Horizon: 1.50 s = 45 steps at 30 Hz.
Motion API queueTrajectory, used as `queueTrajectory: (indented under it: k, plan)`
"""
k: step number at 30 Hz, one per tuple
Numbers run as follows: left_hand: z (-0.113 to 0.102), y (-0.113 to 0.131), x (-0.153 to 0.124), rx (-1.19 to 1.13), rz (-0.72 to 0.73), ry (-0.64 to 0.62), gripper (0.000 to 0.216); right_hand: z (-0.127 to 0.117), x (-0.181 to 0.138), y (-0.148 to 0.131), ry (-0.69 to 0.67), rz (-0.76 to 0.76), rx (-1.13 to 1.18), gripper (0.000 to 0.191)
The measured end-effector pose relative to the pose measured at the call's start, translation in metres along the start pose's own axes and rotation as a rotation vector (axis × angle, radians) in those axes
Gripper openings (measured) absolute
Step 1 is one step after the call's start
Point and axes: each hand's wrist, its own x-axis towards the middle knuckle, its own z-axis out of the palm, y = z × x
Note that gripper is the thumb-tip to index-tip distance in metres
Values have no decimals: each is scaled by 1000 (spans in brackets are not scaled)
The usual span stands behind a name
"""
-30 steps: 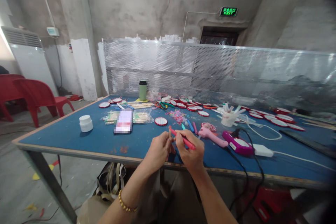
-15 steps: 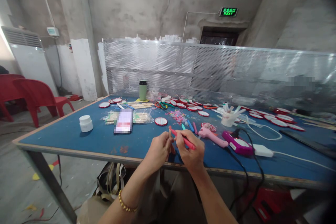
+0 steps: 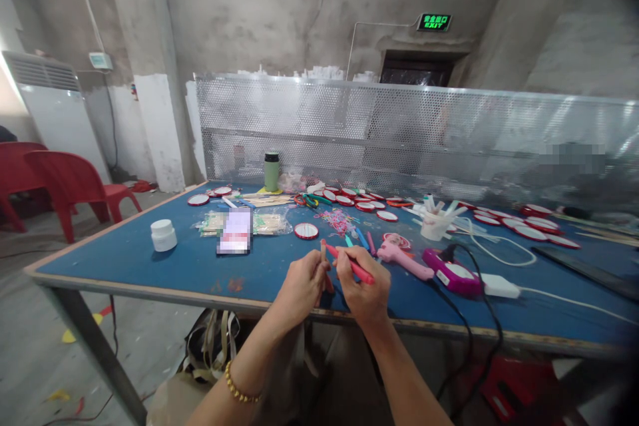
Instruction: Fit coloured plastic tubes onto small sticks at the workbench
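Observation:
My left hand is closed on a flat wooden craft stick, held upright with its top end poking out above the fingers. My right hand grips a red marker pen like a writing tool, its tip pointing left at the stick. Whether the tip touches the wood is hard to make out. Both hands are close together over the front edge of the blue table. Just beyond them lies a round red-rimmed white disc, with blue and purple markers to its right.
Left of the hands are a phone, bagged wooden sticks and a white jar. To the right lie a pink glue gun, a purple power strip with cables, and a cup of sticks. A green bottle stands behind.
The marker's tip has shifted slightly right and down, away from the top of the stick. My left hand is practically still, and the things on the table stay put.

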Motion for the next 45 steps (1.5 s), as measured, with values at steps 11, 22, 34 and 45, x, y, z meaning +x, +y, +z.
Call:
queueTrajectory:
  k: [11,22,34,45]
  plan:
    - [0,0,-1,-20,-14,-10,28,-1,0,-1,-1,11,-13,19]
    - [1,-1,0,-10,2,8,29,-1,1,-3,-13,8,4,19]
    - [1,-2,0,7,-1,4,30,-1,2,-4,-20,17,23,19]
    - [0,0,0,-5,-14,-8,29,-1,1,-2,-10,24,-3,20]
